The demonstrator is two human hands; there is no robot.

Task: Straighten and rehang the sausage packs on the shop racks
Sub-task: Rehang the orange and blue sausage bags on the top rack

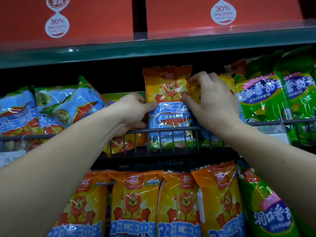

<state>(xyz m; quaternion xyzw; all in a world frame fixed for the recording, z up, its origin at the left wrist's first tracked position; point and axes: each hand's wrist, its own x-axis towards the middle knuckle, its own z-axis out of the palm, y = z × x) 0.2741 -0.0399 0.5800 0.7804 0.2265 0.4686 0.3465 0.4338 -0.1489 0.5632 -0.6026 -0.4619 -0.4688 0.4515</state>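
Up in the wire rack (171,130), one orange lion sausage pack (168,93) stands upright. The left hand (135,112) pinches its left edge and the right hand (212,100) its right, where the curled fingers perhaps catch a second pack behind. Four matching packs (135,202) hang below.

Left hand (132,111) and right hand (212,101) gripping upright lion sausage pack (169,106), wire rack (171,130)
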